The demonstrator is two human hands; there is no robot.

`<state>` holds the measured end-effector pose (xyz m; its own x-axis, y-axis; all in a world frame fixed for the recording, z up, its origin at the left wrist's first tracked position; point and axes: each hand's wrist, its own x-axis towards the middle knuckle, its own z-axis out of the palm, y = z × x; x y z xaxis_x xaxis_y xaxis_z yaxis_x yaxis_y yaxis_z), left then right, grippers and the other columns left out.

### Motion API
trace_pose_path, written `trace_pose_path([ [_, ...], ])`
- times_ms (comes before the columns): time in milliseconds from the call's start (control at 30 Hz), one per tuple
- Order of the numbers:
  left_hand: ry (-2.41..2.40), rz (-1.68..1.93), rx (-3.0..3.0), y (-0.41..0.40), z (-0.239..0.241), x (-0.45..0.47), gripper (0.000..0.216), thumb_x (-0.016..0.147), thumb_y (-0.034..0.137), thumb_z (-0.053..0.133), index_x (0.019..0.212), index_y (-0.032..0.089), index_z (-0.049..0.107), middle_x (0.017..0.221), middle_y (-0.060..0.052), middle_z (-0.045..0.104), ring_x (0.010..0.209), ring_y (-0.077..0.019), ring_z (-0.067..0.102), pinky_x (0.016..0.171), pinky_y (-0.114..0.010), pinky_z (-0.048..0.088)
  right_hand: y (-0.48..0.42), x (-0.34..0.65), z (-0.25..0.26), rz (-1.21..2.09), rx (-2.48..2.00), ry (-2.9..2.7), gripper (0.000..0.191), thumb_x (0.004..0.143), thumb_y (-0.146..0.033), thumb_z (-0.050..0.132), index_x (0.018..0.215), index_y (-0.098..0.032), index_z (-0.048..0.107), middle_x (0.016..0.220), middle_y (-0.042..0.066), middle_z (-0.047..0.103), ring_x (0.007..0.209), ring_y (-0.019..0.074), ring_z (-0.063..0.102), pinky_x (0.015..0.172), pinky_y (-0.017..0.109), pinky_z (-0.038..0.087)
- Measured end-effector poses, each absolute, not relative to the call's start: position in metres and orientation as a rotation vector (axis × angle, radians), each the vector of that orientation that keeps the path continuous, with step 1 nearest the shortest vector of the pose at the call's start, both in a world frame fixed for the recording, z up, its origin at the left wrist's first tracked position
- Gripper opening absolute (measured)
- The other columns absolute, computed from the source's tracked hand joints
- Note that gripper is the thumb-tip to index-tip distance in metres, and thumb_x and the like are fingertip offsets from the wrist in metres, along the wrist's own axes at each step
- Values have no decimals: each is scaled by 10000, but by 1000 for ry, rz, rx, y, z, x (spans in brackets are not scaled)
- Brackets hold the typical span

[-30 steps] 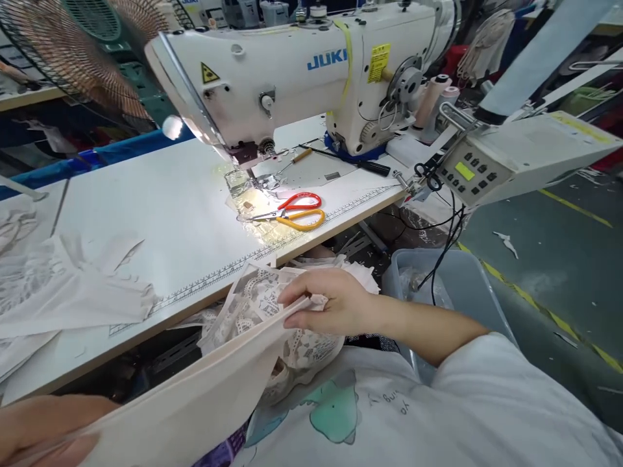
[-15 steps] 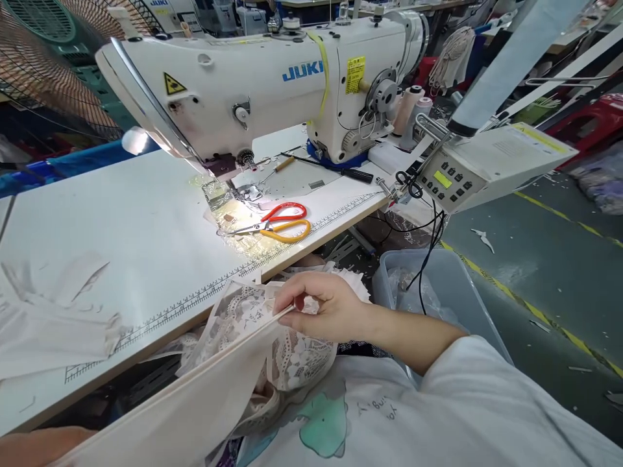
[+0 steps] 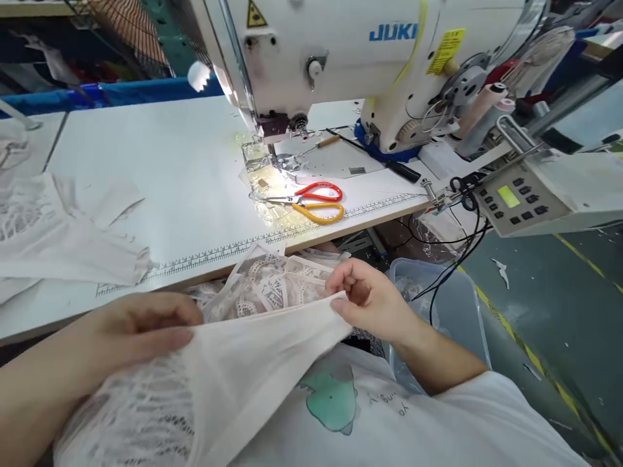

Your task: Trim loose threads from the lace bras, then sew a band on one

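A white garment piece with lace [image 3: 263, 363] is stretched between my two hands over my lap, its top edge nearly straight. My left hand [image 3: 141, 334] pinches that edge near the lace section, thumb on top. With thumb and forefinger, my right hand [image 3: 370, 301] grips the narrow far corner. Behind the stretched fabric, a heap of white lace pieces [image 3: 263, 285] lies between my lap and the table edge; its lower part is hidden.
A white JUKI sewing machine [image 3: 350, 58] stands on the white table [image 3: 160, 155]. Red-and-yellow-handled scissors [image 3: 318, 202] lie before its needle. More garment pieces [image 3: 73, 240] rest at the left. A control box [image 3: 525, 194] hangs at the right above a clear plastic bin [image 3: 462, 311].
The view has turned left and down. My left hand, barely visible earlier, has come in along the fabric's edge, showing the lace section. My right hand still pinches the other end.
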<state>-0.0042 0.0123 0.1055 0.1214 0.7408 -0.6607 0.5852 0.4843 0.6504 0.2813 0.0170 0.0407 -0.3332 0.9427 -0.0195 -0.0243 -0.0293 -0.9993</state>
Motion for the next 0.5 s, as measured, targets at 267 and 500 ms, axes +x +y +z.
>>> trace_pose_path([
  [267, 1564, 217, 1283, 33, 47, 13, 195, 636, 386, 605, 660, 194, 630, 684, 31, 603, 674, -136, 526, 636, -212, 393, 21, 279, -10, 1584, -1325, -1289, 168, 601, -203, 558, 744, -181, 472, 648, -46, 455, 534, 78, 372, 492, 209, 304],
  [500, 1599, 247, 1530, 21, 46, 2, 236, 662, 447, 594, 739, 237, 669, 741, 24, 671, 713, -164, 577, 624, -186, 435, 21, 281, -16, 1563, -1318, -1222, 181, 620, -240, 622, 781, -175, 569, 648, -23, 496, 584, 97, 428, 533, 223, 342],
])
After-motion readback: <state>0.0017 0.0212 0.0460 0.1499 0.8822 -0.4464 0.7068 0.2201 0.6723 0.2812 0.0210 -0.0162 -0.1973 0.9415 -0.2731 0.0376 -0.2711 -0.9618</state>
